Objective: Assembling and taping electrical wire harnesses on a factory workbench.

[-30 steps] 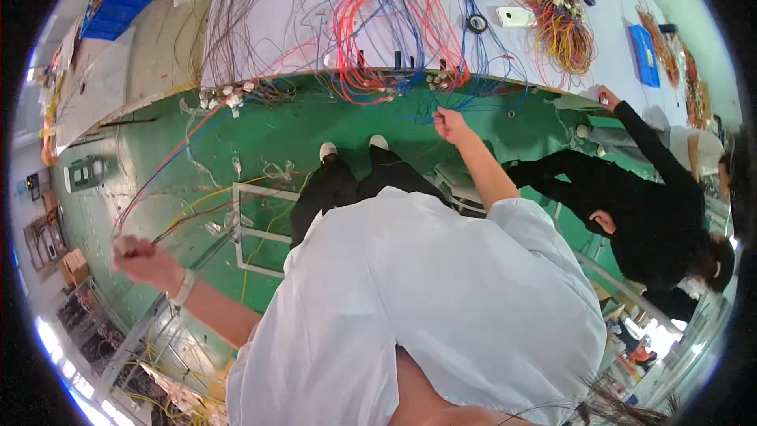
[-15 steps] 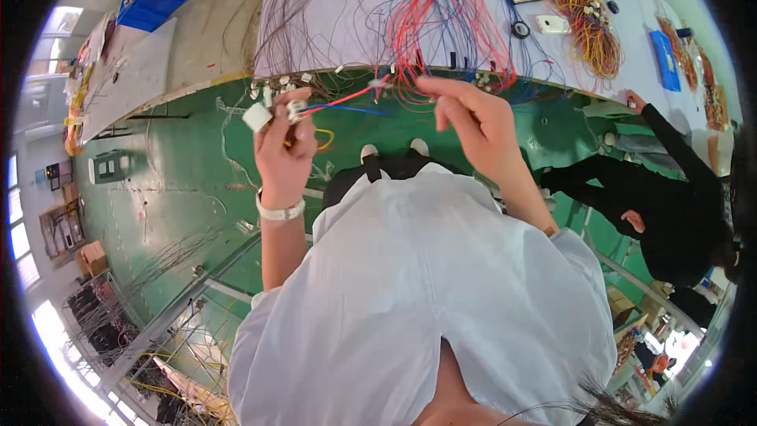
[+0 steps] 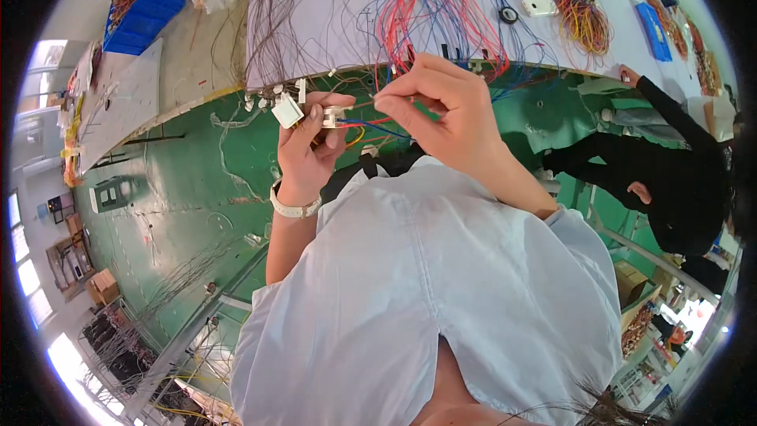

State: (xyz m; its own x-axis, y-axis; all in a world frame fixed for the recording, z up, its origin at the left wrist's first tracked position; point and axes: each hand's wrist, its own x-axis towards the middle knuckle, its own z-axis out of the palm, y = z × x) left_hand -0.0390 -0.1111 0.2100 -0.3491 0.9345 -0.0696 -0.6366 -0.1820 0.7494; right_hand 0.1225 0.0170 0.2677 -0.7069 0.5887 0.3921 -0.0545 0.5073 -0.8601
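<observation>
- Left hand [image 3: 310, 146]: palm side and grip partly hidden; fingers closed around a white connector [image 3: 331, 117], just short of the bench [image 3: 627, 39] at its near edge.
- Right hand [image 3: 453, 106]: fingertips pinched narrow on what appears to be a thin wire [image 3: 363, 102]; its end is too small to make out.
- Connector: small, blocky, partly covered by fingers; red and blue wires [image 3: 371, 125] leave it rightward, running out of sight behind the right hand.
- White block [image 3: 287, 111]: squarish, beside the left thumb, nearer the bench's left part.

left grip [image 3: 304, 150]: curled | right grip [image 3: 453, 114]: thumb and forefinger pinched (hand turned leftward) | forearms [image 3: 522, 181]: angled inward
</observation>
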